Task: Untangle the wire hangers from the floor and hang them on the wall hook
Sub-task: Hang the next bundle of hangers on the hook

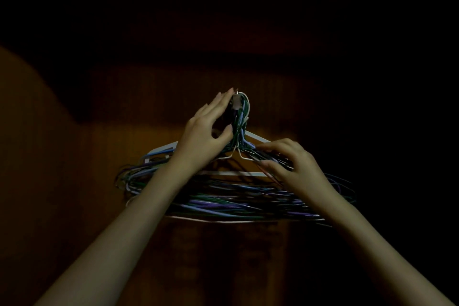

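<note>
- Pretty dark shot, but the wire hangers (223, 196) are all bunched together on the wall hook (237, 94), hanging against a brown wooden wall (124, 107).
- The bundle is a mix of green, purple, pale blue and white wires, bottom bars fanned out in a messy stack, necks squeezed tight just under the hook.
- One white hanger (258, 140) sits at the back, looks thicker than the rest.
- Left hand (206, 131) is up at the necks, fingers fairly straight with tips by the hook, thumb touching the twisted necks. Loose, wide grip, not clamped on anything.
- Right hand (290, 164) is on the right shoulder of the bundle, fingers curled and pinching a few wires there.
</note>
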The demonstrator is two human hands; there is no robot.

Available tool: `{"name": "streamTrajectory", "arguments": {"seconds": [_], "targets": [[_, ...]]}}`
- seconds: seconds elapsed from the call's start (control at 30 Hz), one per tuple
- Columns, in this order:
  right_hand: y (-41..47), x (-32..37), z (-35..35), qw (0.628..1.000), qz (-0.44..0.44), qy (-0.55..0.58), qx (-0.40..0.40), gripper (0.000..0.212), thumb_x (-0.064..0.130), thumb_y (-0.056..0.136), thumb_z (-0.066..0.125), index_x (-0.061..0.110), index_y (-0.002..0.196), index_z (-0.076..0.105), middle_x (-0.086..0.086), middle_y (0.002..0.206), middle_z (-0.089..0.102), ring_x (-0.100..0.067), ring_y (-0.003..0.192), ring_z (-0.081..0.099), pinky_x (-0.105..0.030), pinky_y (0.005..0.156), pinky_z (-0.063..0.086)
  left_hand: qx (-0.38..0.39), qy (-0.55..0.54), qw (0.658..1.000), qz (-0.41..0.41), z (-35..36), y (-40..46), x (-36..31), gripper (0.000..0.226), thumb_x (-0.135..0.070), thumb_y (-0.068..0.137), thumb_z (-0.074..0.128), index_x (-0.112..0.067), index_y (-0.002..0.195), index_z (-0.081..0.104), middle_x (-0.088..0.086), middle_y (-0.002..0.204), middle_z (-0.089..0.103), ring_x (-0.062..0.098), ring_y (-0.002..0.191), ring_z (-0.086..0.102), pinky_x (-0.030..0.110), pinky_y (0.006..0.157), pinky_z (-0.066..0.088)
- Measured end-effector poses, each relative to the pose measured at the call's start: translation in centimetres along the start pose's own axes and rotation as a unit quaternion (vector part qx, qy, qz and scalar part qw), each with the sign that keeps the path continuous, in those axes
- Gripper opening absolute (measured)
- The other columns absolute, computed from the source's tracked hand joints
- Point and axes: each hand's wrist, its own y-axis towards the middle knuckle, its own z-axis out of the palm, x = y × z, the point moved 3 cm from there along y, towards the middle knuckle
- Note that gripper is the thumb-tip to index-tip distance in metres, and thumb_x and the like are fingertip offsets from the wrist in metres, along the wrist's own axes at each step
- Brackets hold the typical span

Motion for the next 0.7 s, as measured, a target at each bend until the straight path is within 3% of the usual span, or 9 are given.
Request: {"name": "streamTrajectory", "arguments": {"seconds": [0.1,0.17,0.37,0.47,0.7], "targets": [[-0.5,0.3,0.0,0.999,-0.005,-0.044,0.002,0.032,0.028,0.09,0.056,0.027,0.121,0.057,0.012,0.109,0.051,-0.004,0.107,0.044,-0.007,0.082,0.031,-0.04,0.081,0.996,0.023,0.2,-1.2,0.0,0.059,-0.024,0.092,0.046,-0.021,0.147,0.023,-0.015,0.149,0.018,-0.002,0.138,0.006,0.03,0.119,0.007],[-1.0,0.5,0.1,0.997,-0.004,-0.08,0.006,0.035,0.03,0.091,0.054,0.029,0.126,0.052,0.011,0.116,0.051,-0.005,0.11,0.043,-0.013,0.087,0.032,-0.055,0.106,0.993,0.019,0.4,-2.3,-0.2,0.059,-0.029,0.089,0.039,-0.02,0.146,0.026,-0.01,0.152,0.02,0.002,0.14,0.006,0.028,0.117,0.006],[-2.8,1.2,-0.4,0.989,0.017,-0.149,0.015,0.041,0.035,0.093,0.048,0.034,0.134,0.041,0.015,0.131,0.047,-0.003,0.122,0.039,-0.018,0.096,0.03,-0.099,0.136,0.986,0.016,0.0,-4.3,-1.5,0.054,-0.036,0.085,0.034,-0.017,0.132,0.052,0.003,0.139,0.048,0.019,0.132,0.039,0.039,0.107,0.03],[-4.4,1.3,-0.8,0.981,0.044,-0.187,0.02,0.045,0.039,0.093,0.045,0.034,0.137,0.036,0.014,0.138,0.043,-0.004,0.126,0.036,-0.025,0.103,0.03,-0.073,0.148,0.986,0.029,1.0,-5.4,-2.5,0.053,-0.037,0.085,0.036,-0.018,0.133,0.05,0.001,0.138,0.049,0.018,0.132,0.037,0.036,0.11,0.023],[-9.4,1.0,-3.2,0.953,0.091,-0.288,0.019,0.054,0.042,0.093,0.044,0.028,0.143,0.028,0.009,0.147,0.035,-0.009,0.135,0.031,-0.026,0.112,0.02,0.009,0.141,0.989,0.032,4.7,-7.6,-4.3,0.055,-0.036,0.085,0.038,-0.021,0.139,0.043,-0.002,0.143,0.043,0.015,0.137,0.031,0.033,0.114,0.011]]}}
